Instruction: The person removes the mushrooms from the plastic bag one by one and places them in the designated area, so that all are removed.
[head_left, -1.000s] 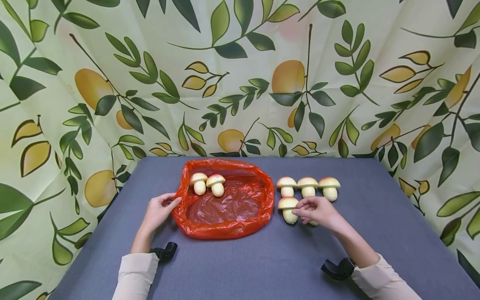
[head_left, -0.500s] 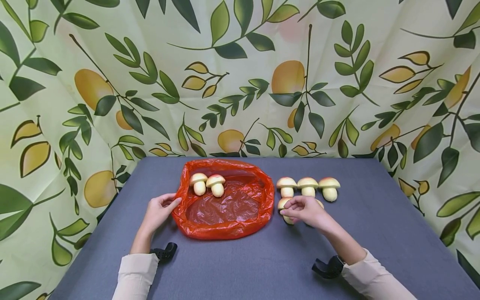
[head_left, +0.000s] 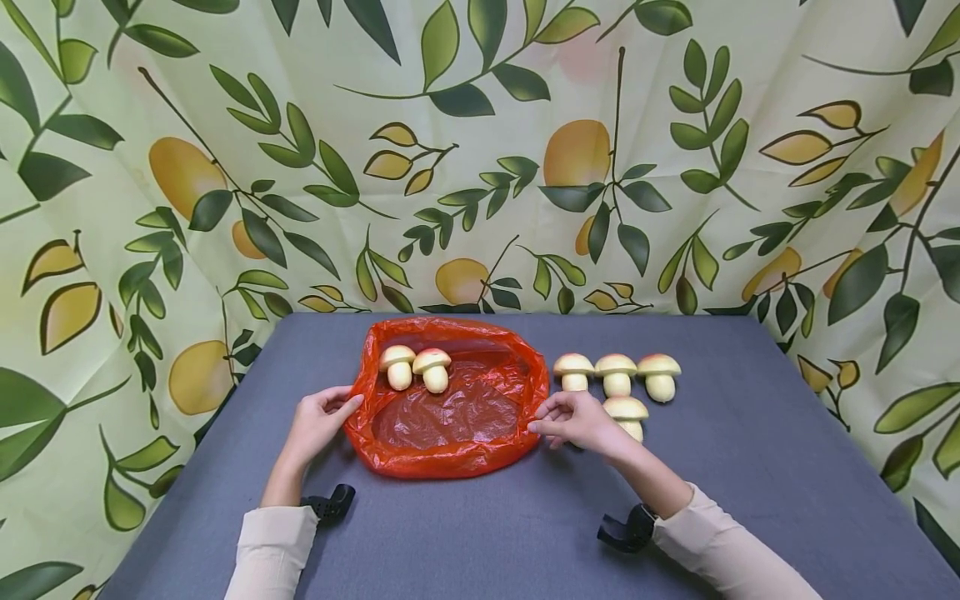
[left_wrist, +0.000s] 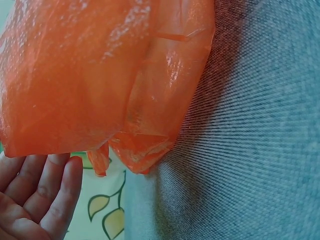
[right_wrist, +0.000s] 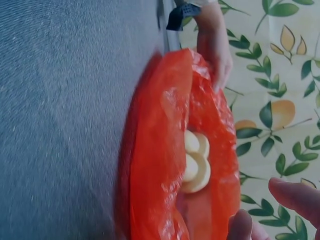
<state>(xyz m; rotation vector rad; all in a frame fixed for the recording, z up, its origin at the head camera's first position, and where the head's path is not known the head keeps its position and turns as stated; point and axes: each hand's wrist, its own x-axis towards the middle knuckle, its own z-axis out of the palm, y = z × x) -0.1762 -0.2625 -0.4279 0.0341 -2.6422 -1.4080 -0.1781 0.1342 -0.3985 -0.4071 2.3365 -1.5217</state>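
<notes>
A red plastic bag [head_left: 450, 460] with a rolled-out mouth stands open on the table; two toy mushrooms [head_left: 435, 372] with pale stems lie inside, at its far left. My left hand [head_left: 318, 421] is at the bag's left rim, thumb and fingers pinching it; fingertips pass behind the plastic in the left wrist view. My right hand [head_left: 577, 421] is at the right rim, fingertips right by the edge. In the right wrist view its thumb and fingers stand apart, nothing between them. Behind it lies another mushroom, mostly hidden by the hand.
Right of the bag, three mushrooms [head_left: 617, 375] stand in a row on the grey-blue table [head_left: 465, 542]. One more mushroom [head_left: 627, 414] lies in front of them, partly behind my right wrist. A leaf-and-fruit patterned cloth [head_left: 480, 167] hangs behind the table.
My right hand has moved left from the front mushrooms to the bag's right rim, uncovering one mushroom. The left hand and the bag have stayed put.
</notes>
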